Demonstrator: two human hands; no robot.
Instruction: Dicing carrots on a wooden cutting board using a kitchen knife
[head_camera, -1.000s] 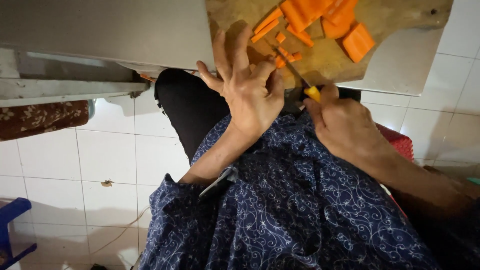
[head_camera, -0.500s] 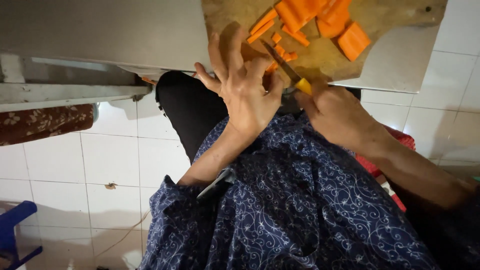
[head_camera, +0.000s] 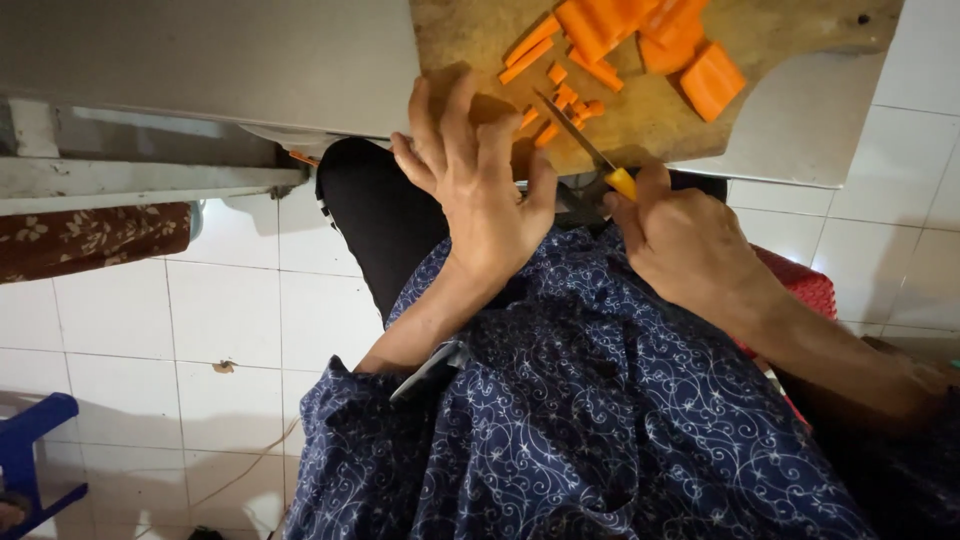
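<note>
Nearest the camera is the person's lap, covered in dark blue cloth (head_camera: 600, 430) with a pale scrolling print, and black trousers (head_camera: 375, 215) show beyond it. Above the lap, the left hand (head_camera: 480, 190) rests at the near edge of a wooden cutting board (head_camera: 470, 40), fingers (head_camera: 440, 110) spread apart and laid flat on the wood, clamped on nothing. Just beside it the right hand (head_camera: 690, 240) is closed around the yellow handle of a knife (head_camera: 585, 140), whose thin dark blade slants up and left onto the board, its tip among small orange carrot pieces (head_camera: 560, 100). These are short sticks and little cubes, bright orange, scattered between the two hands near the board's lower middle. Farther up the board lie larger carrot chunks (head_camera: 650, 40), thick slabs and blocks, one squarish piece set apart to the right. The board is worn and brown, with a small hole near its far right corner, and it sits on a grey table (head_camera: 220, 50) whose edge runs left from it. Under the table the floor (head_camera: 150, 320) is white tile with grey grout lines and a small dark chip. A red plastic thing (head_camera: 800, 285) shows just behind the right forearm. At the left edge a brown flowered cloth (head_camera: 90, 240) hangs below the table's frame, and a blue plastic piece (head_camera: 30, 450) stands in the lower left corner
</note>
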